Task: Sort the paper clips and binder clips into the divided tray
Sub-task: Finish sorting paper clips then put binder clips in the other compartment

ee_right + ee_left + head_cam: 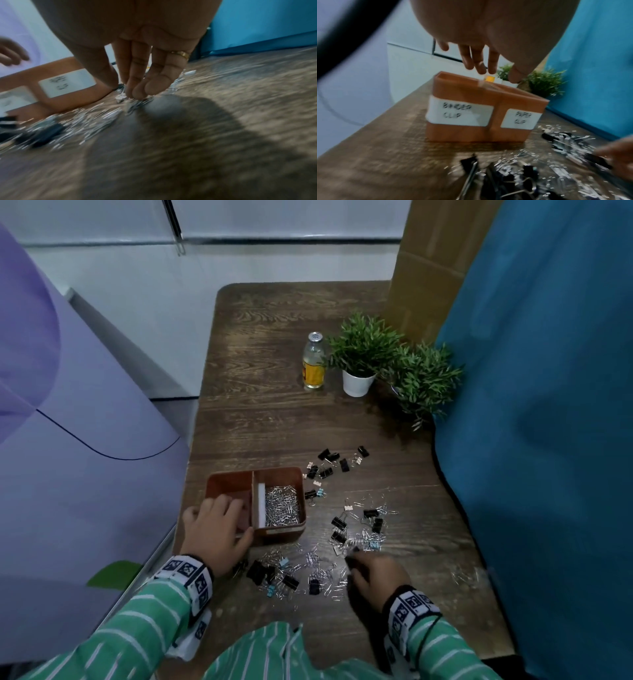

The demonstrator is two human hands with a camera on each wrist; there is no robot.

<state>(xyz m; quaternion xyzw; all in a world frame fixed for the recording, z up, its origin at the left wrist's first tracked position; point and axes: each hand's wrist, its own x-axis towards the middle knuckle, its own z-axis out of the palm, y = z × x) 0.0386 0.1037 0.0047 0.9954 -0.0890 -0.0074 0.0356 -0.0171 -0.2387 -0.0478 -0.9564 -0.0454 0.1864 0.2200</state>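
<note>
Presently I log the wooden table [274, 412] as the largest item, with a blue cloth [548, 405] hanging along its right edge and a lilac panel [68, 440] to its left. At the far end stand two potted plants [363, 350], the nearer-centre one in a white pot, and beside it a glass bottle [313, 361] with a yellow label; I cannot read its print.

The divided tray [464, 132], brown, sits at the near left of the table. Its front carries two white labels, handwritten "BINDER CLIP" [458, 111] on the left and "PAPER CLIP" [521, 117] on the right. From the head view, the right compartment holds a heap of paper clips [281, 506].

My left hand [214, 529] hangs over the left compartment, fingers [479, 60] spread and pointing down; whether they still hold anything I cannot tell. My right hand [375, 578], a gold ring [181, 54] on one finger, is low over the loose pile, fingertips [137, 92] bunched together on silver clips; the blur leaves the grip unconfirmed.

Black, blue and pale binder clips [329, 463] lie scattered right of the tray and before it, mixed with loose paper clips [318, 563].
</note>
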